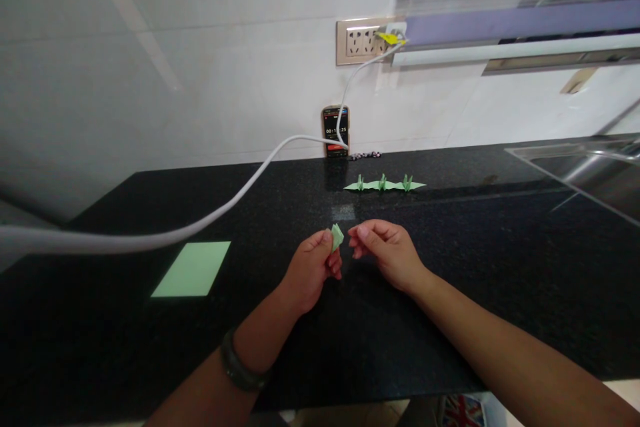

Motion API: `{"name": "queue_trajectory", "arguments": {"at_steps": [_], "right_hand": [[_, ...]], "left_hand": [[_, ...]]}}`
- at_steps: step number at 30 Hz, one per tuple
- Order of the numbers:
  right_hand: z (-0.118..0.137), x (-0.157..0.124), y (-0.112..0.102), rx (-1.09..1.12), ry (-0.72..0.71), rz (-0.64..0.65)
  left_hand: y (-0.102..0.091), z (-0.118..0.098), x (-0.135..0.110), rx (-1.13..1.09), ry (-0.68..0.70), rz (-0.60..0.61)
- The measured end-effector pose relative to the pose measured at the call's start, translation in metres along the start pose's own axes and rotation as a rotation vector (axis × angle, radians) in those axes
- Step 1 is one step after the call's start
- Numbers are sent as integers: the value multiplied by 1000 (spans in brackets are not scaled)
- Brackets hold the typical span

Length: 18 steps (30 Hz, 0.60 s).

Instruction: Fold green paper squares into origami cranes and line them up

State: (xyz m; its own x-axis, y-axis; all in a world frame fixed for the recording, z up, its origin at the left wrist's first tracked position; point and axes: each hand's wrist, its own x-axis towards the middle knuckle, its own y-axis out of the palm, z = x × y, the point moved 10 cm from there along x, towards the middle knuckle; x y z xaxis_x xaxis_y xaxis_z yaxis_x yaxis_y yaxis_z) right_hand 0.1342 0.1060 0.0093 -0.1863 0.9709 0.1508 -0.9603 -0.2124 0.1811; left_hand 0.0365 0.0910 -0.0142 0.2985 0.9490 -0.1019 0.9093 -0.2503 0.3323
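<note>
My left hand [313, 267] pinches a small piece of folded light-green paper [337, 237] between thumb and fingers, with its folded layers pointing up. To the right of that paper, a small gap away, is my right hand [389, 250]. Its fingers are curled in and the thumb lies against the index finger, with nothing visible between them. Beyond both hands, three folded green paper cranes [383, 183] stand in a row on the counter, their wingtips meeting or nearly so. A flat sheet of light-green paper [193, 269] lies to the left of my left hand.
The black speckled countertop [270, 360] runs to a white tiled wall. A phone [335, 132] showing a timer leans there, beside a small dark beaded item [365, 155]. A white cable [240, 193] crosses above the counter from the socket panel [361, 42]. At right is a metal sink [595, 173].
</note>
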Motion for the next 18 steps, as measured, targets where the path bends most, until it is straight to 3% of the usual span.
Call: {"name": "queue_trajectory", "arguments": {"at_steps": [18], "right_hand": [[4,-2,13,-78,-14,93]], "left_hand": [[-1,3,3,88,12,16]]}}
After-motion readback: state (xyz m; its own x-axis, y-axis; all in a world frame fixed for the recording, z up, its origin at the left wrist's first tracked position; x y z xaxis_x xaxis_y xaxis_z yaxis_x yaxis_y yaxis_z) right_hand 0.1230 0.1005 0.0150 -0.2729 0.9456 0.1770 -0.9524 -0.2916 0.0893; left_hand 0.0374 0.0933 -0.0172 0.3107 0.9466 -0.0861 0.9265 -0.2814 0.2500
